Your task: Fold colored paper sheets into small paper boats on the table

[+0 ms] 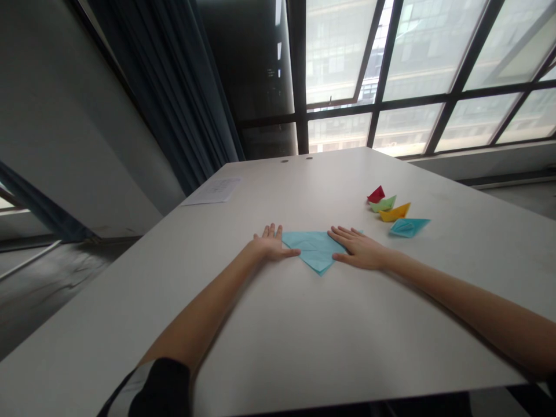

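Note:
A light blue sheet of paper [315, 249], folded into a triangle pointing toward me, lies flat on the white table [304, 347]. My left hand [271, 246] rests flat at the paper's left corner, fingers stretched out and thumb touching the edge. My right hand [360, 249] lies flat on the paper's right corner, fingers spread and pressing it down. Neither hand grips anything.
Four folded paper boats stand in a row to the right: red [376, 194], green [383, 204], orange [394, 212] and teal [408, 226]. A white printed sheet [214, 191] lies at the far left of the table. Windows and a dark curtain are beyond.

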`<action>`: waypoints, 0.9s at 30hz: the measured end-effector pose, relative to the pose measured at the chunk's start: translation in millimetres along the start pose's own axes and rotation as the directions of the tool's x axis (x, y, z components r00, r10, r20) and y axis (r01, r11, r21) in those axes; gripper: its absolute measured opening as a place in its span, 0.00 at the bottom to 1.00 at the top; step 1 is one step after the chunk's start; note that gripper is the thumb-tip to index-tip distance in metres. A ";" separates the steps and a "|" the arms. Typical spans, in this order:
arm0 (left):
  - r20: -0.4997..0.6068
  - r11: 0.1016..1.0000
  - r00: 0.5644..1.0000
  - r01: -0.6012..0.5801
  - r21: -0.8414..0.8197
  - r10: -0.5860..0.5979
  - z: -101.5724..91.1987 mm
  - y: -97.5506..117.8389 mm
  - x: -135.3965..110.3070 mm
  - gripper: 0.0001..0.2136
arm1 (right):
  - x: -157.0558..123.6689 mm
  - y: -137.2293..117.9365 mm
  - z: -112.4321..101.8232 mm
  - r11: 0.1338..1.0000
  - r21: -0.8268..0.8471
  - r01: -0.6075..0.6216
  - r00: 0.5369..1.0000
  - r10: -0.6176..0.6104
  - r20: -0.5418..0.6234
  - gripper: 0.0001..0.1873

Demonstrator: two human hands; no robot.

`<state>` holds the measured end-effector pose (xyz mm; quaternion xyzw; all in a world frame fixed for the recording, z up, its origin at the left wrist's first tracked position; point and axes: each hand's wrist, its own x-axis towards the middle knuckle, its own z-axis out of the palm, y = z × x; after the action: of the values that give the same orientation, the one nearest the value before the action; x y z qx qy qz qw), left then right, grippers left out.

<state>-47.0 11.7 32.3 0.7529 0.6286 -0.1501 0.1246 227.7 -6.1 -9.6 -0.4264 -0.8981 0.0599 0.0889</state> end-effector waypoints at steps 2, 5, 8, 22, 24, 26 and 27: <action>0.006 1.000 1.000 0.022 -0.001 -0.022 -1.0 0.2 -0.8 0.53 | 0.1 0.7 0.7 1.000 0.006 0.004 1.000 -0.004 -0.015 0.40; 0.002 0.999 0.999 0.032 -0.003 -0.032 -2.2 2.0 -1.4 0.54 | 0.0 0.5 0.5 1.000 0.006 -0.002 1.000 0.002 -0.011 0.40; -0.016 0.998 0.998 0.055 0.009 -0.055 -4.2 2.3 -0.4 0.55 | -0.3 0.3 0.1 1.000 0.004 -0.006 1.000 0.006 -0.014 0.40; -0.095 0.955 0.955 -0.288 -0.062 0.282 -21.4 -37.1 17.2 0.31 | -1.5 -3.1 -7.5 1.000 0.011 -0.004 0.999 0.005 -0.052 0.43; -0.118 0.946 0.949 -0.305 -0.105 0.293 -21.5 -35.2 18.4 0.27 | -1.6 -3.1 -8.6 1.000 0.017 0.006 0.997 -0.004 -0.074 0.43; -0.135 0.925 0.943 -0.326 -0.194 0.304 -23.6 -31.7 16.1 0.27 | -1.9 -2.7 -8.7 1.000 0.015 0.009 0.997 -0.007 -0.083 0.43; -0.139 0.902 0.939 -0.341 -0.265 0.315 -25.2 -29.7 14.1 0.27 | -2.1 -2.4 -8.4 1.000 0.011 0.005 0.996 -0.004 -0.085 0.44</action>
<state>-72.2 39.3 50.3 0.8282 0.5129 0.0003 0.2261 229.0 -9.0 -1.2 -0.4261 -0.8941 0.0467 0.1296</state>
